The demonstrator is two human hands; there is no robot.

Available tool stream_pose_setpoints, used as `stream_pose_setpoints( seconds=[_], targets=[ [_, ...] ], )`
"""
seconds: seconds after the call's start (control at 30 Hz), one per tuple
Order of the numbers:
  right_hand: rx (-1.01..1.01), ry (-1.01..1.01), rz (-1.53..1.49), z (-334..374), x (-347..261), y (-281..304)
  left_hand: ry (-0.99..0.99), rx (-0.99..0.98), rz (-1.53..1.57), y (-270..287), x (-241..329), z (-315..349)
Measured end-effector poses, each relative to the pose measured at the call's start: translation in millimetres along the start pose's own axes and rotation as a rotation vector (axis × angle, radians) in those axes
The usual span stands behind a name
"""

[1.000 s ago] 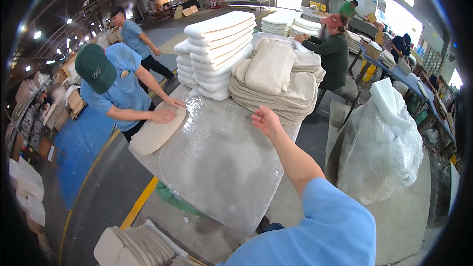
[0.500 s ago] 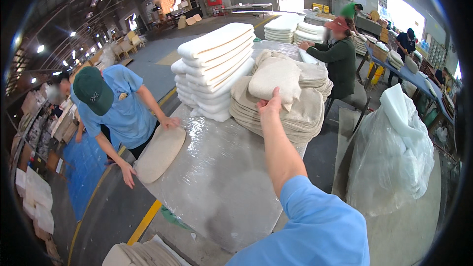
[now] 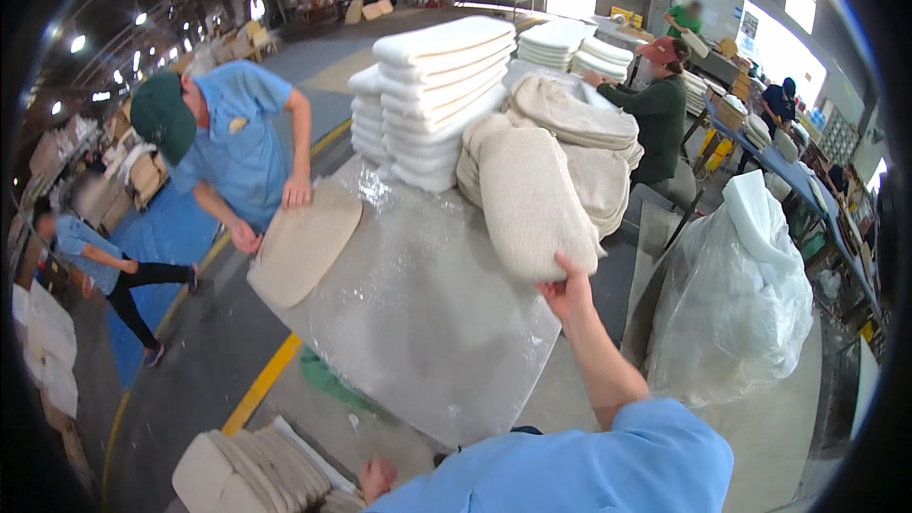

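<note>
My right hand [image 3: 568,293] grips the near end of a beige fabric-covered cushion [image 3: 532,195], thumb on top and fingers beneath. The cushion lies slanted over a pile of similar beige covered cushions [image 3: 600,176] on a plastic-wrapped table [image 3: 418,323]. My left hand [image 3: 377,477] is low at the bottom edge, beside a stack of beige cushions [image 3: 242,470]; its fingers are too small and partly hidden to read. Across the table's left side, a co-worker in a blue shirt [image 3: 242,147] has both hands on another beige cushion [image 3: 309,242].
Tall stacks of white foam pads [image 3: 442,100] stand at the table's far side. A clear plastic bag of white foam [image 3: 736,299] sits on the floor at right. A person in a red cap [image 3: 655,109] works beyond the pile. Another person [image 3: 109,261] walks at far left.
My right hand has pulled the top cushion nearer over the pile. My left hand has come into view below. The co-worker's hands have shifted on their cushion, and a walking person has appeared at left.
</note>
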State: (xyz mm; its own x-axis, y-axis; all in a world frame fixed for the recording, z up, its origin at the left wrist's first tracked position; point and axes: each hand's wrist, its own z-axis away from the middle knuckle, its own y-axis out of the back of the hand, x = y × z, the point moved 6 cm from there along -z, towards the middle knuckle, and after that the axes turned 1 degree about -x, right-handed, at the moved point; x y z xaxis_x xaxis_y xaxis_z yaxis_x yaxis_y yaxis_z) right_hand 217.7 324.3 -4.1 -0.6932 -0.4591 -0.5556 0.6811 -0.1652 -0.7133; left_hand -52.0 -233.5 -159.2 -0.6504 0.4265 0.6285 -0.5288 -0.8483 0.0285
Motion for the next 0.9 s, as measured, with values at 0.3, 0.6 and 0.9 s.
stream_pose_setpoints(
  seconds=[0.3,0.6,0.9],
  targets=[
    [-0.104,-0.849,0.199,255.9,214.2,160.1,0.307,-0.93,0.47,-169.1,77.9,-7.3],
    [-0.058,-0.553,0.841,225.3,136.8,173.3,-0.624,-0.415,-0.356,-176.6,194.6,26.6],
    [-0.017,-0.044,0.737,149.6,68.7,120.9,-0.988,-0.108,-1.419,-169.5,207.8,93.6]
  ],
)
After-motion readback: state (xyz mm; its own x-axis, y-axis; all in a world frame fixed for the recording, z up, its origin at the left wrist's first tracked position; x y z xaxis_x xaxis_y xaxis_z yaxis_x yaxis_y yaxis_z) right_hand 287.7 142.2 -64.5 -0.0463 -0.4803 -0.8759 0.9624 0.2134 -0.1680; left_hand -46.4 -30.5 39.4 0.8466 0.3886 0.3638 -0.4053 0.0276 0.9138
